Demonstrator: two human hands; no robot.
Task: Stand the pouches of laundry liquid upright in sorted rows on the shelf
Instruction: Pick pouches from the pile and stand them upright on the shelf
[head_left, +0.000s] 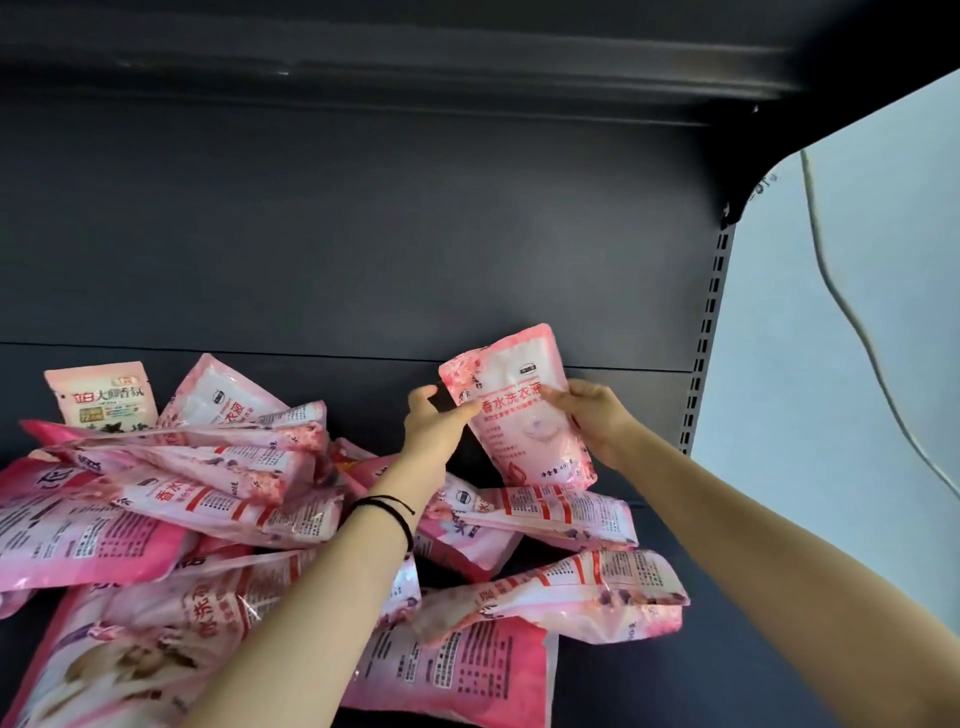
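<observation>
Pouch of laundry liquid (524, 410) upright between two hands

Held at the right end of the heap (208, 493), just above it, pink front label to the camera, top leaning a little toward the heap. Pinched on the heap-side edge by the left hand (434, 426), fingers closed on that edge. Gripped on the far edge by the right hand (597, 421), thumb on the label, other fingers behind and out of sight. Possibly touching a flat pouch of the heap with the bottom edge; too close to tell.

Sprawled over the dark shelf (727, 649), the heap itself: pink pouches lying flat and crossed over one another, several with small print showing. Propped at the back left of the heap, near upright, one cream-labelled pouch (104, 397). Worn on the left wrist, over the middle of the heap, a thin black band (387, 506). Behind the heap, a dark back panel (363, 234). Beyond the right end of the heap, a slotted upright (704, 338), then a pale wall (779, 364) with a cable (831, 280) hanging down it
</observation>
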